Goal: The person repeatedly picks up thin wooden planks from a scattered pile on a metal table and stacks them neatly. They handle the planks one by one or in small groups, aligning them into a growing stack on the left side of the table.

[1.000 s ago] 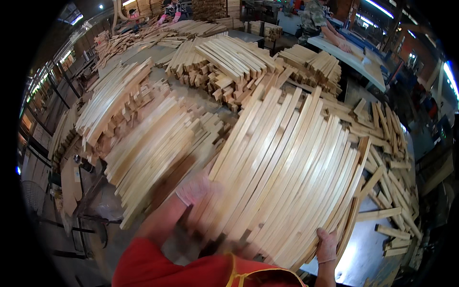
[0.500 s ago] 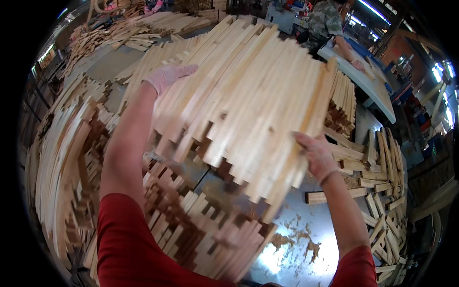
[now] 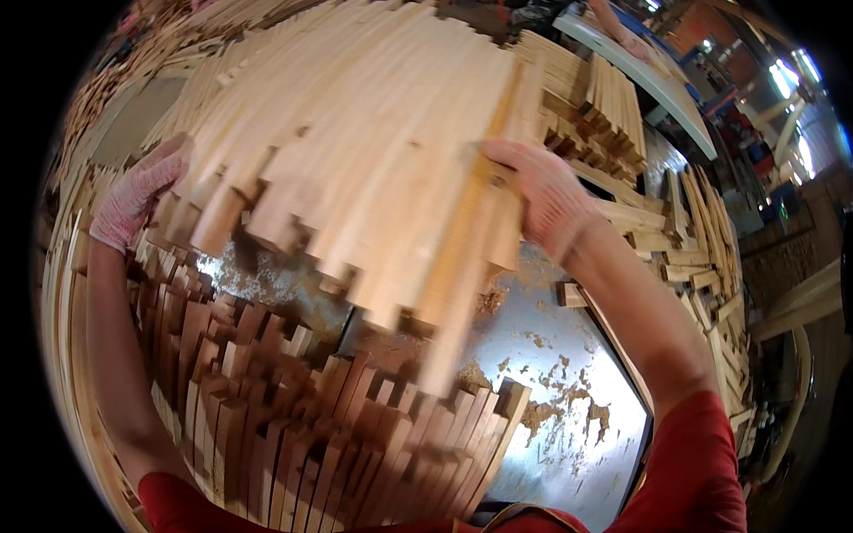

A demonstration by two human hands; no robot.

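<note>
A wide layer of pale wooden strips [image 3: 355,169], laid side by side with uneven ends, spans the space between my gloved hands. My left hand [image 3: 142,195] presses against its left edge, fingers pointing up along the outer strips. At the right edge, my right hand [image 3: 538,191] grips the outermost strips, one of them darker yellow, with the thumb side on top. Whether the layer hangs free or rests on something beneath is hard to tell. Closer to me, a bundle of wooden strips [image 3: 293,444] shows its staggered ends.
A metal tabletop [image 3: 569,453] with scattered sawdust lies at the front right. Stacked strips [image 3: 613,107] stand beyond my right hand, and loose wood pieces [image 3: 702,258] cover the right side. Behind them, another person's hand [image 3: 635,46] is over a pale machine table [image 3: 657,80].
My view has shifted. Both hands and the strip layer sit further left in the picture; my left hand is lower and my right hand higher against the layer's edge.
</note>
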